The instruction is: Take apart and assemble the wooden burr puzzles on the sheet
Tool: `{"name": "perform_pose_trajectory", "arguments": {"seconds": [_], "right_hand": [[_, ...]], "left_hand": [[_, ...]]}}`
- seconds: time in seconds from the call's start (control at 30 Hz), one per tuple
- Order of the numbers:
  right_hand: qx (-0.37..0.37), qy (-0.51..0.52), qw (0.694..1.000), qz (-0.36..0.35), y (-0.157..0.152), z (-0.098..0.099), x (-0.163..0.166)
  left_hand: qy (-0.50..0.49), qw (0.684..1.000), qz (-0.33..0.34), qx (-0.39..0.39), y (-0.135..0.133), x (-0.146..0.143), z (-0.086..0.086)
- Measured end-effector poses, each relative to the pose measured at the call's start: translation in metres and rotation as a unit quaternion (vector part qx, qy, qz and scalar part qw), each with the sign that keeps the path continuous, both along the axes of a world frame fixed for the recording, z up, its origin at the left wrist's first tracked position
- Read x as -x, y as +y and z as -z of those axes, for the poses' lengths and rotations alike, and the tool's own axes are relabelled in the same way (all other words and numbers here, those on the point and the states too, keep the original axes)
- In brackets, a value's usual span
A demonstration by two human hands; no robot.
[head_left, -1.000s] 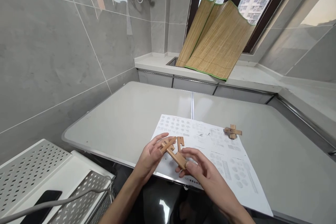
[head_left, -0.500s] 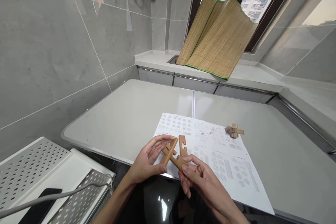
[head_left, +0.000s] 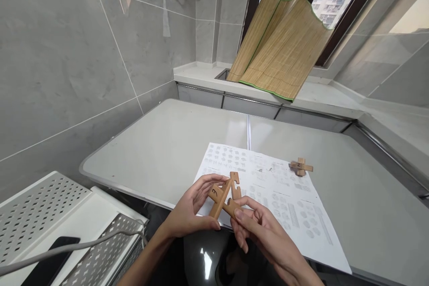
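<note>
My left hand (head_left: 191,209) is closed, thumb below and fingers above, around a slanted wooden puzzle piece (head_left: 221,201). A marked wooden arm crosses behind this bar at its left. My right hand (head_left: 259,223) pinches the lower right end of another wooden piece (head_left: 232,208), which meets the slanted bar; how they interlock is hidden. Just beyond, a notched wooden piece (head_left: 236,192) appears to lie on the printed sheet (head_left: 264,178), its lower end behind my right fingers. Farther right, a small cross of joined wooden pieces (head_left: 300,166) rests on the sheet's edge.
The sheet lies on a pale table (head_left: 161,143) with a centre seam. At lower left stands a white perforated rack (head_left: 36,210) with a dark phone (head_left: 50,261) and a grey cable (head_left: 90,242). A bamboo mat (head_left: 284,49) leans by the window.
The slanted bar in my left hand has shifted slightly right and turned, now partly covering the notched piece. My right hand keeps its pinch. The view has moved a little.
</note>
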State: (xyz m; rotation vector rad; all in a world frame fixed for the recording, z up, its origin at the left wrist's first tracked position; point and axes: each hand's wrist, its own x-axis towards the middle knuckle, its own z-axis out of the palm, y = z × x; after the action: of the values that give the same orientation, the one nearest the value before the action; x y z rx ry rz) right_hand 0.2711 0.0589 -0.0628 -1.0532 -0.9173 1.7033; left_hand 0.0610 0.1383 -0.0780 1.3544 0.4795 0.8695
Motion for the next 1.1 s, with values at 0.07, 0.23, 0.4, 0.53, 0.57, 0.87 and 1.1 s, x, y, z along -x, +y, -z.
{"name": "perform_pose_trajectory", "arguments": {"seconds": [0.07, 0.23, 0.4, 0.53, 0.57, 0.87, 1.1], "right_hand": [[-0.013, -0.020, 1.000, 0.013, -0.001, -0.001, 0.000], [-0.001, -0.036, 0.999, 0.006, -0.002, -0.009, 0.000], [0.000, -0.039, 0.999, -0.019, -0.003, -0.014, 0.002], [-0.006, -0.031, 0.999, -0.023, -0.005, -0.016, 0.001], [-0.007, -0.030, 0.999, -0.028, -0.006, -0.017, 0.000], [-0.011, -0.033, 0.999, -0.037, -0.008, -0.015, -0.003], [-0.014, -0.047, 0.998, -0.044, -0.007, -0.012, -0.009]], "left_hand": [[0.011, 1.000, -0.022, -0.010, -0.002, 0.000, 0.001], [0.037, 0.999, -0.026, -0.025, -0.009, -0.004, -0.005], [0.051, 0.998, -0.008, -0.024, -0.015, -0.008, -0.009], [0.026, 0.999, -0.026, -0.025, -0.018, -0.010, -0.010], [0.023, 0.999, -0.023, -0.025, -0.019, -0.010, -0.010], [0.037, 0.999, -0.020, -0.033, -0.021, -0.012, -0.011], [0.071, 0.995, -0.008, -0.063, -0.018, -0.015, -0.009]]}}
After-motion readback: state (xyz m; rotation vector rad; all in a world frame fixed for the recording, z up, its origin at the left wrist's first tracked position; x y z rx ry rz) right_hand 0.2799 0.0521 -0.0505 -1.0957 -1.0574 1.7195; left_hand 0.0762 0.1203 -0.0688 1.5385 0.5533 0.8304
